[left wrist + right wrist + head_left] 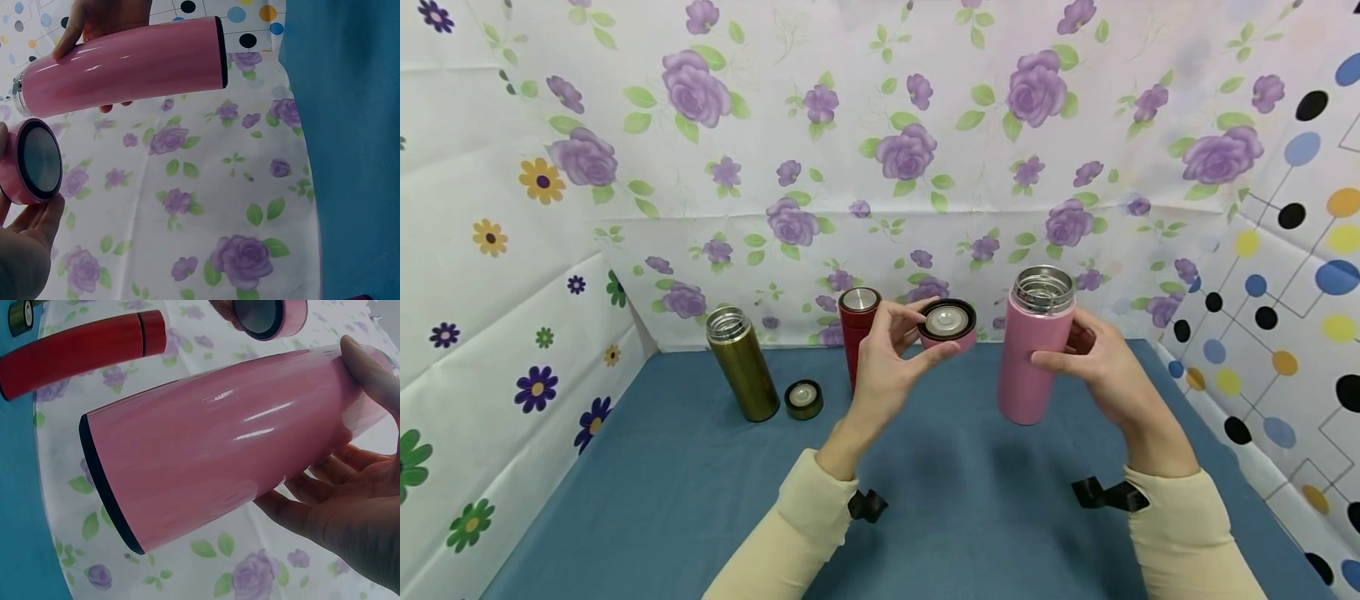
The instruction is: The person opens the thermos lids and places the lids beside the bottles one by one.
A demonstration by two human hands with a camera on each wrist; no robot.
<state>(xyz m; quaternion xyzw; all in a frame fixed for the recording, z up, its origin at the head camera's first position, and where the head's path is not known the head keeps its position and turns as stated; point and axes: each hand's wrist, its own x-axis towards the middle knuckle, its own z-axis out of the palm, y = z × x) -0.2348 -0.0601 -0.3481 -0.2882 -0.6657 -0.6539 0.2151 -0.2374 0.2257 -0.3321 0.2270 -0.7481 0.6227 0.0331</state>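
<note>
My right hand [1101, 358] grips a pink thermos bottle [1030, 367] round its upper body, with its steel mouth uncovered. In the right wrist view the bottle's dark base is apart from the table. My left hand [887, 358] pinches the pink lid [946, 323] by its rim, its inner side facing up in the head view. A gap separates lid and bottle mouth. From the left wrist, the lid's round flat top [42, 159] shows inside a dark ring. Partly hidden behind my left hand stands a red thermos [856, 329] with its lid on.
On the left of the blue table [700, 517] stands an olive-gold thermos [745, 367] without its lid. Its small lid [803, 399] lies beside it, inner side up. A flowered cloth wall [835, 183] rises behind; a dotted one [1292, 333] bounds the right.
</note>
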